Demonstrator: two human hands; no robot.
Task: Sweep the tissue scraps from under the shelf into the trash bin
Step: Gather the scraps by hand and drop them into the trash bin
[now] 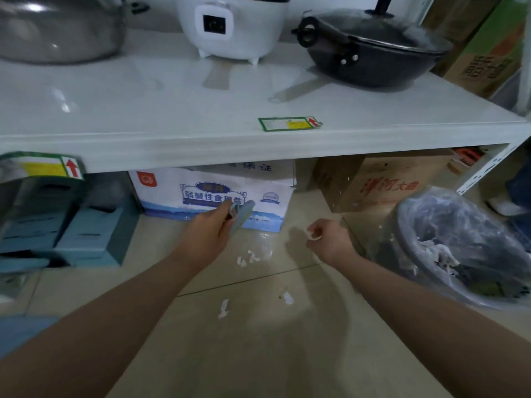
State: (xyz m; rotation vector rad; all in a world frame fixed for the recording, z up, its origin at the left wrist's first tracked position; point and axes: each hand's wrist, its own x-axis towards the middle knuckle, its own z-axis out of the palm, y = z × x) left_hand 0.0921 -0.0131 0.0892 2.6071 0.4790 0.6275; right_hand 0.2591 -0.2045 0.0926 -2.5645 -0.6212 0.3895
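Note:
White tissue scraps lie on the beige tile floor: a small cluster (247, 258) in front of the shelf, one strip (223, 308) nearer me and another bit (287, 297) to its right. My left hand (209, 231) grips a small grey-blue brush (240, 215), held above the cluster. My right hand (327, 239) is pinched on a white tissue scrap (313, 235), to the left of the trash bin (408, 225). The bin is lined with a clear bag and holds tissue pieces; it stands at the right.
The white shelf (201, 156) runs across above the floor space, carrying a rice cooker (232, 24) and a black wok (373, 53). Under it stand a white-blue box (212, 193), a brown carton (382, 182) and teal boxes (71, 222). A person's shoe (502, 206) shows at far right.

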